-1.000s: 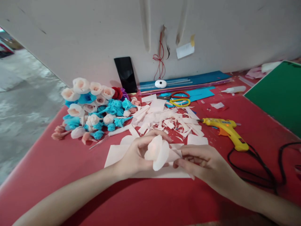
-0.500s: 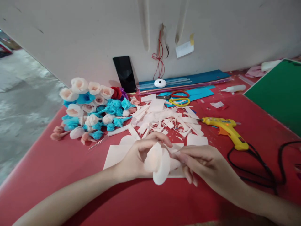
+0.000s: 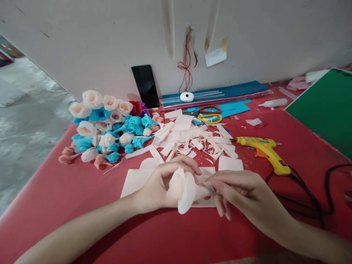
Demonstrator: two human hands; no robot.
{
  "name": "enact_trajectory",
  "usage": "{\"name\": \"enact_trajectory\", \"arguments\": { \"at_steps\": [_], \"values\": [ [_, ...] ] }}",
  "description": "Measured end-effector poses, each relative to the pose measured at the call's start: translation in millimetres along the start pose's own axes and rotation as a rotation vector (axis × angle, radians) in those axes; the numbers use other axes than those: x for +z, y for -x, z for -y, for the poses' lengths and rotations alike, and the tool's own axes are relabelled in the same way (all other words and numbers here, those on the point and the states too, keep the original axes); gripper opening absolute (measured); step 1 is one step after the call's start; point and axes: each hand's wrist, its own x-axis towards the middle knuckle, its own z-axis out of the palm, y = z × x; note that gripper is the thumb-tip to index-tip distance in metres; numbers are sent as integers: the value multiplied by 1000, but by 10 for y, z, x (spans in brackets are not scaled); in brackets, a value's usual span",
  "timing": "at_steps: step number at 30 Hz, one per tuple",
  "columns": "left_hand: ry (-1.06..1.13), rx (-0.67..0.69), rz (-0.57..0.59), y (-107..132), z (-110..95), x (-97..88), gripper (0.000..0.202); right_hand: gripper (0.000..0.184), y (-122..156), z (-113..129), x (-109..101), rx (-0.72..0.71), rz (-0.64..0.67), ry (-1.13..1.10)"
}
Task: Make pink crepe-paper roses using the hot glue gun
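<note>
A pale cream paper flower (image 3: 183, 190) is between my hands, its petals facing me and its narrow base pointing right. My left hand (image 3: 158, 185) curls around the flower from behind and the left, fingers bent over its top. The thumb and index finger of my right hand (image 3: 238, 190) pinch the narrow base, while the other fingers hang below. Under both hands lies a cream paper sheet (image 3: 132, 181) on the red tabletop (image 3: 110, 238).
Finished paper flowers (image 3: 110, 124) crowd the left. Paper scraps (image 3: 192, 137) are heaped ahead, with scissors (image 3: 210, 114) behind. A yellow glue gun (image 3: 264, 150) with a black cord lies right, near a green board (image 3: 327, 113). A phone (image 3: 145, 85) leans on the wall.
The flower has turned and shifted slightly to the left. My right fingers have closed further onto its narrow base. My left hand has barely moved.
</note>
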Motion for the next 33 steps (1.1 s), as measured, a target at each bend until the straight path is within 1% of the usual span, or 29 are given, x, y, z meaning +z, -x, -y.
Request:
{"name": "enact_trajectory", "arguments": {
  "at_steps": [3,5,7,11,13,18,21,23,26,27,28,29,30,31,32,33],
  "values": [
    [14,5,4,-6,3,-1,21,21,8,5,4,-3,-9,-4],
    [15,11,3,-9,5,-3,23,10,19,-1,8,-20,-36,50],
    [13,19,1,-9,6,-1,24,5,29,-16,9,-24,-54,120],
    [21,2,-11,-4,13,12,26,11,23,-56,5,11,-36,168],
    [7,-9,-23,-8,22,22,25,13,9,-64,3,9,-49,192],
    [-49,18,-42,-19,39,47,26,12,-33,-24,-13,-67,-112,303],
    [-104,29,-12,-8,60,18,28,8,-52,-8,-44,-109,-132,387],
    [-145,30,65,2,83,-48,39,8,-58,-18,-74,-122,-127,432],
    [-188,35,218,1,94,-191,75,10,-60,-57,-125,-171,-110,511],
    [-185,53,237,-6,81,-233,82,11,-58,-73,-141,-190,-101,548],
    [-159,52,231,-16,60,-263,83,12,-56,-88,-155,-202,-84,586],
    [-123,14,212,-30,33,-278,76,12,-54,-103,-166,-209,-51,617],
    [-99,-75,203,-44,3,-275,61,12,-50,-116,-175,-210,-6,639],
    [-114,-156,177,-59,-25,-255,45,12,-46,-129,-180,-211,48,650],
    [-178,-259,180,-73,-45,-222,33,12,-43,-139,-183,-214,101,655],
    [-227,-319,189,-84,-55,-179,27,12,-39,-147,-183,-215,143,660]
  ]
}}
